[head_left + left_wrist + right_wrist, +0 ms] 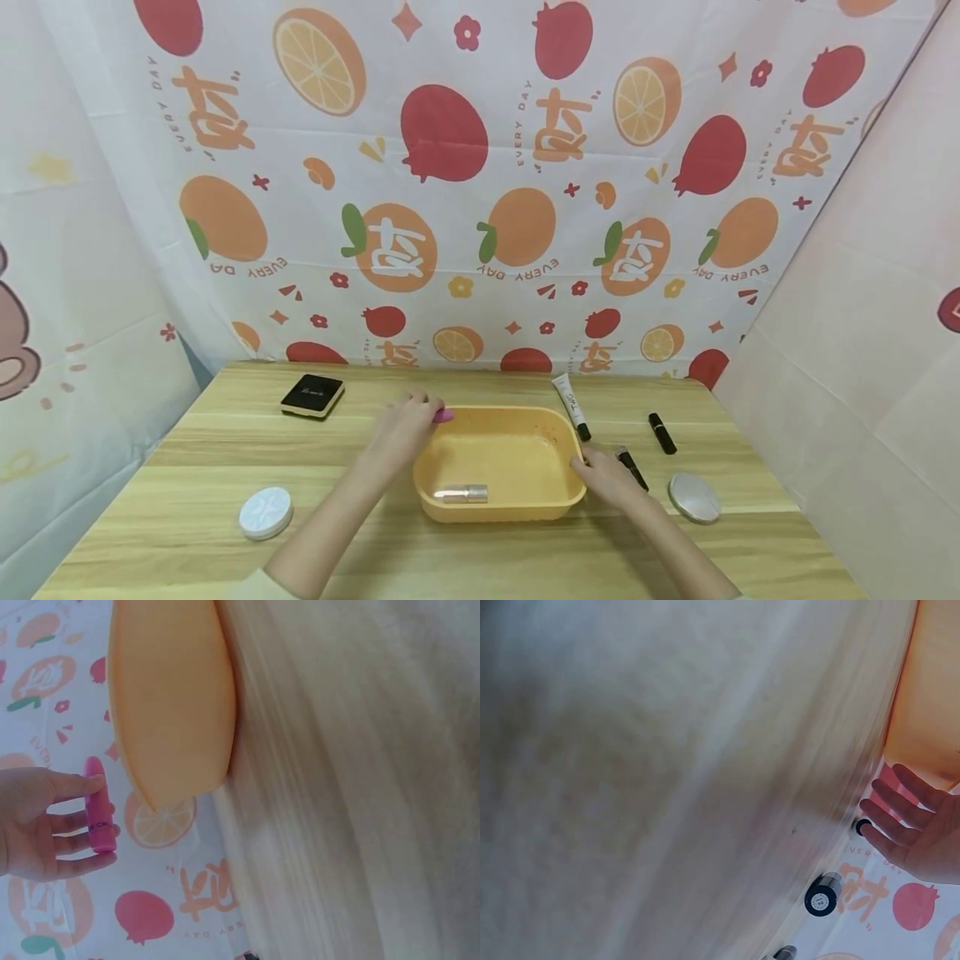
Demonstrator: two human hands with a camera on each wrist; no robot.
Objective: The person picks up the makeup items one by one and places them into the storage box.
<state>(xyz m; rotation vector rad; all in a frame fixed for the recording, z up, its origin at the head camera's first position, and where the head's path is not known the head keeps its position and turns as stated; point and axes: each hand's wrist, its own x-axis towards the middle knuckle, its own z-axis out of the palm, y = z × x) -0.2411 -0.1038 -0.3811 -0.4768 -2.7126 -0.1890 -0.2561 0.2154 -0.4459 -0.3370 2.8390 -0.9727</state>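
A yellow plastic basin [517, 510] sits on the table, with a silver-capped lipstick tube [463, 494] lying inside near its front wall. My left hand [406, 429] is above the basin's back left corner, pinching a pink lipstick [99, 814] between thumb and fingers. In the left wrist view the lipstick is held upright beside the basin. At the basin's right end, my right hand [606, 477] touches the rim. The right wrist view shows its fingers [900, 806] spread and nearly straight by the wall; the thumb is hidden there.
A black compact [312, 394] and a round white case [266, 512] lie to the left. On the right are a white tube with a black cap [572, 406], a small black-handled brush [632, 468], a black lipstick [662, 433] and a round silver case [694, 497]. Patterned cloth rises behind the table.
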